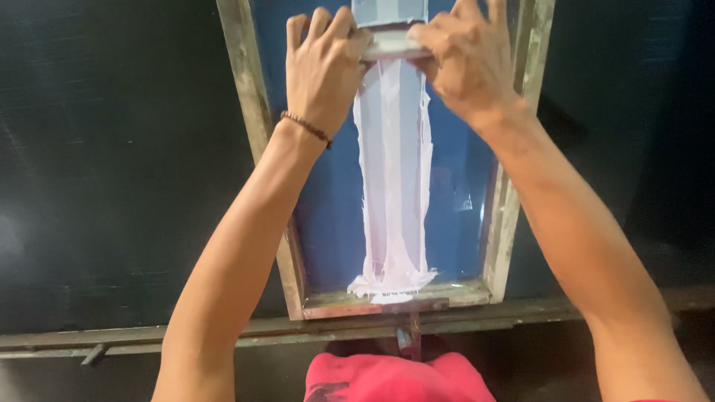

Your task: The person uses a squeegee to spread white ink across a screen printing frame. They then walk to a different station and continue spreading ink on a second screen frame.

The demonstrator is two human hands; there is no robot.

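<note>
My left hand [324, 67] and my right hand [465, 56] both grip a squeegee [391, 45] at the far end of a wooden-framed printing screen [257, 126]. The screen's mesh is blue [331, 216]. A long stripe of pale pink-white ink [395, 171] runs down the mesh from the squeegee to the near frame rail, where it pools. A beaded bracelet [305, 126] circles my left wrist.
The screen lies on a dark black surface [112, 164] that spreads to both sides. A worn metal rail [223, 331] runs along the near edge. My red garment [395, 380] shows at the bottom.
</note>
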